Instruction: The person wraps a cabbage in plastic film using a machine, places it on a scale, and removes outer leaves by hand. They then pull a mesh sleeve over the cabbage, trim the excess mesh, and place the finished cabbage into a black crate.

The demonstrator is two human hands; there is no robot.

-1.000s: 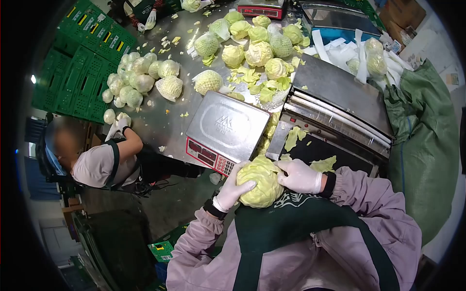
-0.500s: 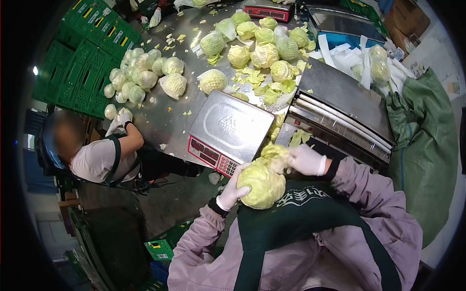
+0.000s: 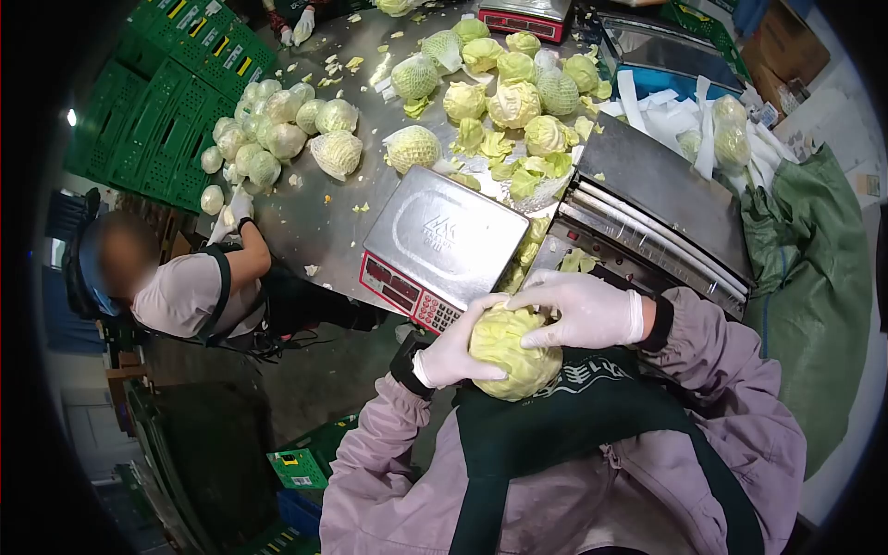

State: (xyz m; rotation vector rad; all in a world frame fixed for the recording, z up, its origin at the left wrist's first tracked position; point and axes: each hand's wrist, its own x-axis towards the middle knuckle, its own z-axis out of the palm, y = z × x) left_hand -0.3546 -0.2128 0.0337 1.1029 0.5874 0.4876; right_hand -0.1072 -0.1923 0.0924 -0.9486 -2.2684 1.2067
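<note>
A pale green cabbage [image 3: 514,359] is held in front of my dark green apron. My left hand [image 3: 455,350], in a white glove, wraps round its left side. On its upper right, my right hand [image 3: 592,313], also gloved, has its fingers and thumb pressed on the leaves. Just beyond the cabbage stands a scale [image 3: 448,231] with a red keypad. Loose leaves [image 3: 536,174] and a group of cabbages [image 3: 514,104] lie past the scale, some of them in white net.
A wrapping machine [image 3: 652,213] stands to the right, beside a green sack [image 3: 814,296]. Wrapped cabbages [image 3: 282,139] are piled at the left, near a co-worker [image 3: 185,301] and green crates [image 3: 153,134]. Another person's gloved hands [image 3: 301,28] show at the top.
My right hand has moved left onto the cabbage, and the leaf it was pulling away at the upper right no longer shows there. The view has shifted slightly.
</note>
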